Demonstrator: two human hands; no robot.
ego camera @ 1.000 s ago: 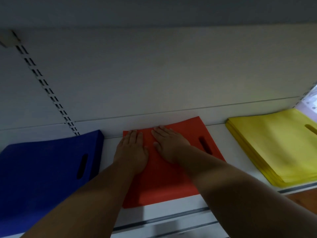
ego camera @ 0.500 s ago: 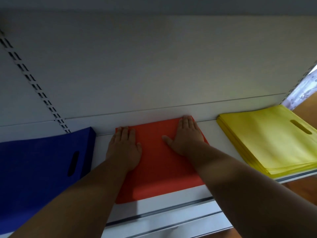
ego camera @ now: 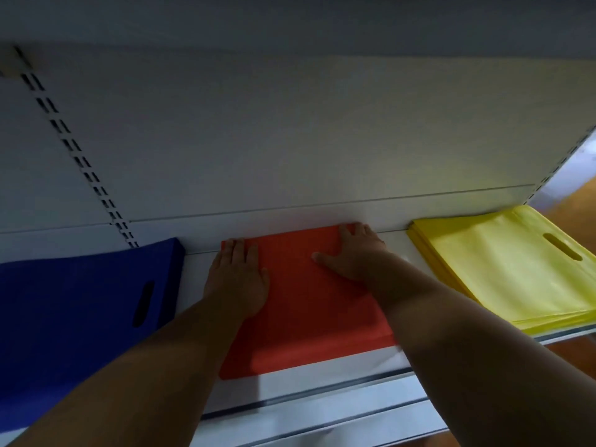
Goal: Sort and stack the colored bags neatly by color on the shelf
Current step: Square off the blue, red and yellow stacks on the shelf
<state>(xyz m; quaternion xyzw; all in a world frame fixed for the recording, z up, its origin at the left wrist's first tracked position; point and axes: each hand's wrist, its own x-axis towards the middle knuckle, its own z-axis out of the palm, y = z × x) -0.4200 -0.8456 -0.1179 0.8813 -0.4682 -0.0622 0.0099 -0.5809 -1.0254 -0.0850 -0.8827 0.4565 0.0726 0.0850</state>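
A flat stack of red bags (ego camera: 309,304) lies in the middle of the white shelf (ego camera: 322,372), pushed against the back panel. My left hand (ego camera: 237,280) rests palm down on its far left corner, fingers together and flat. My right hand (ego camera: 353,253) presses palm down on its far right corner, and my right forearm hides the bag's handle slot. A thick blue stack (ego camera: 80,314) sits to the left with a handle slot showing. To the right lies a yellow stack (ego camera: 503,269), also with a slot.
The white back panel (ego camera: 290,140) rises close behind the bags, with a slotted upright (ego camera: 80,162) at the left. An upper shelf overhangs at the top. The shelf's front rail (ego camera: 306,404) runs below my arms. Wooden floor shows at the far right.
My right hand slid from the middle of the red stack out to its far right corner. My left hand shifted slightly to the left corner. The red stack sits squarer against the back.
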